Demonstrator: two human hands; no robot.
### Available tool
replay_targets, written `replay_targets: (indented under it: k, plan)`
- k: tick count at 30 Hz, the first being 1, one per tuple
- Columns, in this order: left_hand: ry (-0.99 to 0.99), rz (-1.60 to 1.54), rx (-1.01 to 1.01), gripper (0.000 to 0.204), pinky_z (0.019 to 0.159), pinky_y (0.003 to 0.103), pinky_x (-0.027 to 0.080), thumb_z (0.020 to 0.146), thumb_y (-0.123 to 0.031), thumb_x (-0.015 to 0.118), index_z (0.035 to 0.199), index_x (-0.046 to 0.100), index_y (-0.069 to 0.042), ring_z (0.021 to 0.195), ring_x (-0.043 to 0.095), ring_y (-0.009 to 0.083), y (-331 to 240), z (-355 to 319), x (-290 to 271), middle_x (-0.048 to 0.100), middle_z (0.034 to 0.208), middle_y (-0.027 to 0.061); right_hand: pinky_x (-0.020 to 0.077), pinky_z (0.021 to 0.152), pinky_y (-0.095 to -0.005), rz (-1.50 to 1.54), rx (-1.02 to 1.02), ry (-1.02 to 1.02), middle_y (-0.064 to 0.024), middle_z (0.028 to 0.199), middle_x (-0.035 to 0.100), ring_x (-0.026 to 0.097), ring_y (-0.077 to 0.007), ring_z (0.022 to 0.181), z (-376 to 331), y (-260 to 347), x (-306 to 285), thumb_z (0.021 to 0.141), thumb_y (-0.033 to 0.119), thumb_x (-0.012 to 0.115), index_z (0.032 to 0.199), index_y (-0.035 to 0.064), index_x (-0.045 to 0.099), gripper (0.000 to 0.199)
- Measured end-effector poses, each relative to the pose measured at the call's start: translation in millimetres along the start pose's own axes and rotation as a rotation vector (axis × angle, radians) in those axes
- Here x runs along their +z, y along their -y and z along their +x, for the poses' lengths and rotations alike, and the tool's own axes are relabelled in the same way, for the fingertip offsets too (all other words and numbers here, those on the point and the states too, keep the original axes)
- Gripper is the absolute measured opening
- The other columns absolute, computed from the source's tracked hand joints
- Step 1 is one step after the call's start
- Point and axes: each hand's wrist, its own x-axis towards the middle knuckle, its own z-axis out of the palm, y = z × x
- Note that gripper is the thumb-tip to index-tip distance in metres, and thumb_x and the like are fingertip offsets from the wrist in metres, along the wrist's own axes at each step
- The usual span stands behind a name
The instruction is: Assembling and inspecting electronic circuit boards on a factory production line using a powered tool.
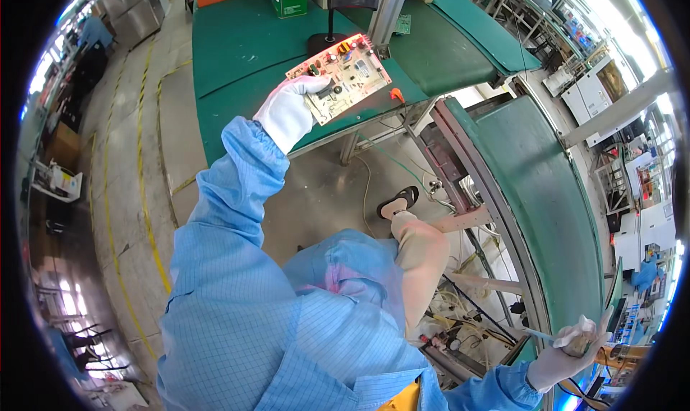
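Green belts run through a busy work hall, and a green counter point(237, 66) sits far from the person, past a grey floor with yellow lines.

Head view: the left hand point(287, 113), in a white glove, reaches far out and holds a tan circuit board point(341, 73) up over the near edge of that counter. Its fingers are closed on the board's near left end, thumb on top. The board is tilted, with its small parts facing up.

The right hand point(571, 350), also gloved, is low and near on the right, beside a curved green belt point(546, 195). Its fingers are curled around a small tool point(575, 343); I cannot tell what kind.

To do this well, I think the hand should pinch only the board's edge, keep it level, and stay off the small parts.
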Motion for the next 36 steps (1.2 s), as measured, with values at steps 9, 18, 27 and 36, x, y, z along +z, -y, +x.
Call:
replay_targets:
  k: [9, 18, 27, 36]
  plan:
    - [0.01, -0.025, -0.01, 0.029, 0.1, 0.041, 0.048, 0.091, -0.005, 0.053, 0.117, 0.054, 0.007, 0.108, 0.062, 0.03, -1.4, 5.3, -1.2, 0.062, 0.114, 0.0203, 0.0439, 0.058, -0.0165, 0.361, 0.258, 0.052, -0.0086, 0.111, 0.058, 0.051, -0.0086, 0.073, 2.6, -0.9, -10.4, 0.101, 0.015, 0.043, 0.133, 0.0015, 0.047, 0.035]
    - [-0.171, -0.211, 0.238, 0.021, 0.096, 0.045, 0.049, 0.091, -0.005, 0.055, 0.109, 0.059, 0.004, 0.103, 0.063, 0.0314, -13.0, 37.0, 6.8, 0.064, 0.112, 0.0178, 0.0365, 0.055, -0.0152, 0.553, 0.37, 0.076, -0.002, 0.089, 0.05, 0.044, -0.0058, 0.069, 8.1, 8.1, -5.1, 0.1, 0.011, 0.044, 0.141, 0.0009, 0.04, 0.042]
    - [-0.183, -0.158, 0.288, 0.013, 0.09, 0.041, 0.053, 0.092, -0.008, 0.058, 0.102, 0.057, -0.001, 0.097, 0.064, 0.0276, -13.3, 39.9, 11.8, 0.064, 0.104, 0.0139, 0.0417, 0.06, -0.0148, 0.051, 0.088, -0.002, -0.0087, 0.107, 0.055, 0.047, -0.0082, 0.082, 2.4, 0.6, -3.8, 0.094, -0.002, 0.048, 0.144, 0.0037, 0.036, 0.052]
    - [-0.192, -0.16, 0.28, 0.022, 0.072, 0.031, 0.062, 0.095, -0.014, 0.055, 0.109, 0.053, 0.003, 0.096, 0.064, 0.0306, -19.1, 26.5, 33.2, 0.059, 0.108, 0.0189, 0.0395, 0.055, -0.0128, 0.148, 0.067, 0.01, -0.0107, 0.106, 0.057, 0.046, -0.0065, 0.08, -3.0, -0.3, -9.0, 0.1, 0.007, 0.042, 0.143, 0.0036, 0.037, 0.044]
